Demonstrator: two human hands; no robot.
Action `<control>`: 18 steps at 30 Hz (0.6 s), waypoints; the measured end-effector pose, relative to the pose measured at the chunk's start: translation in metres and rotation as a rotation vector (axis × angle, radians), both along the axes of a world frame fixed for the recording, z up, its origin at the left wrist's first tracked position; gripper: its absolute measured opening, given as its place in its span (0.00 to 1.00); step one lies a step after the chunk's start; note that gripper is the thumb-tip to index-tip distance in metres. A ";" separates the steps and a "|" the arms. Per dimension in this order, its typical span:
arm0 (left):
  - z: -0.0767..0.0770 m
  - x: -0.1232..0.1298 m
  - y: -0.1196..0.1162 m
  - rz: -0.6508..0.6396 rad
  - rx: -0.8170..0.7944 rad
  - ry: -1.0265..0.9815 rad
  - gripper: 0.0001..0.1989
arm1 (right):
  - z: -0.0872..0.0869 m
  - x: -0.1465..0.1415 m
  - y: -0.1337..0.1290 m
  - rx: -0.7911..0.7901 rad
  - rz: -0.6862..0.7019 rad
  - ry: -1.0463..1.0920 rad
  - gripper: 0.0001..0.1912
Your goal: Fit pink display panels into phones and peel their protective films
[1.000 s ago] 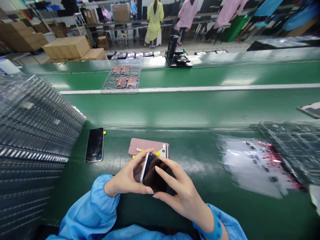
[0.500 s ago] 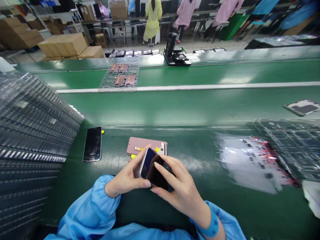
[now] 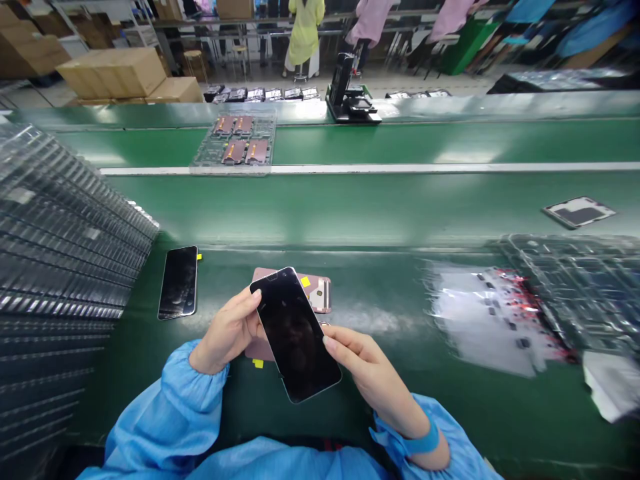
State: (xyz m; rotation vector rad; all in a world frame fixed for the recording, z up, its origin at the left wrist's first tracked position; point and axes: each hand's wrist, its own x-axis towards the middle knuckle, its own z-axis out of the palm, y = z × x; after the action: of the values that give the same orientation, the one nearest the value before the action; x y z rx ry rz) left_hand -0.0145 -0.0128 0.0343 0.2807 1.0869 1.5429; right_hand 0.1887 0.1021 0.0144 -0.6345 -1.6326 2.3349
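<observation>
"Pinching the phone [image 3: 299, 340] by opposite edges, left hand [image 3: 227, 333] and right hand [image 3: 373, 363]?"

"Yes, held over the bench [image 3: 400, 407]. A moment ago it was tipped and half covered; now the glossy black glass shows nearly whole."

"And past it?"

"A flat, pinkish panel [image 3: 317, 287], partly hidden. Farther left, ribbed clear plastic trays [image 3: 65, 260], stacked high."

Held phone [image 3: 300, 343] — smooth and glossy, stacked trays [image 3: 70, 227] — shiny plastic
</observation>
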 end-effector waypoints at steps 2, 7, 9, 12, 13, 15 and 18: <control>0.002 0.002 0.001 -0.020 -0.008 0.022 0.20 | -0.002 0.001 -0.002 -0.006 -0.017 -0.006 0.16; 0.004 0.012 0.004 -0.203 0.037 0.204 0.28 | -0.006 0.003 -0.004 0.030 -0.200 -0.037 0.17; 0.004 0.016 0.003 -0.309 0.002 0.357 0.23 | -0.004 0.002 -0.003 0.027 -0.323 -0.025 0.17; 0.005 0.020 0.002 -0.414 -0.071 0.535 0.16 | -0.001 -0.001 0.000 -0.028 -0.477 0.009 0.16; 0.007 0.022 0.003 -0.426 -0.079 0.571 0.15 | 0.000 -0.002 0.000 -0.043 -0.510 0.018 0.16; 0.009 0.023 0.004 -0.442 -0.097 0.607 0.13 | 0.000 -0.004 0.000 -0.059 -0.544 0.031 0.15; 0.012 0.025 0.005 -0.484 -0.127 0.618 0.14 | 0.001 -0.005 -0.001 -0.060 -0.557 0.039 0.14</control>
State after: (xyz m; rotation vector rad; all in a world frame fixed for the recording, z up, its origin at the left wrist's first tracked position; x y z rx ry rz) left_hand 0.0103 -0.0080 0.0462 0.9046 1.4517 0.9605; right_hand 0.1836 0.1011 0.0149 -0.9115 -1.1742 1.9722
